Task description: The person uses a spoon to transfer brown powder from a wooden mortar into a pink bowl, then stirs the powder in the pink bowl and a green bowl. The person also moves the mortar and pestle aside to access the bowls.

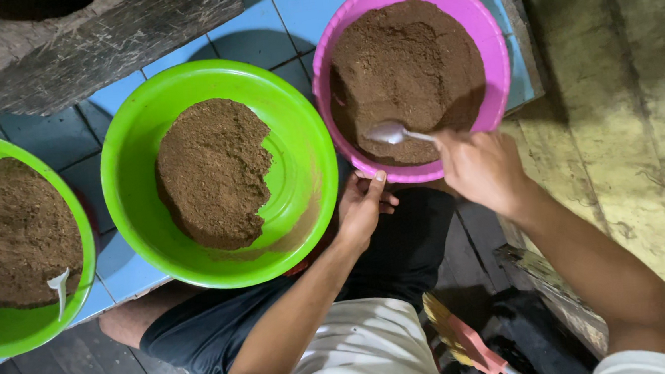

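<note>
My right hand (481, 167) holds a white plastic spoon (392, 133), its bowl resting on the brown powder (406, 68) in a pink bowl (496, 44). My left hand (362, 205) grips the near rim of the pink bowl, thumb on top. To the left stands a green bowl (296, 134) holding a compacted block of the same brown powder (212, 172), with bare green bottom on its right side.
A second green bowl (9, 340) at the far left holds brown powder and another white spoon (60, 285). The bowls sit on a blue tiled surface (308, 4). A dark wooden block (79, 41) lies behind. A pink-handled brush (466, 344) lies by my legs.
</note>
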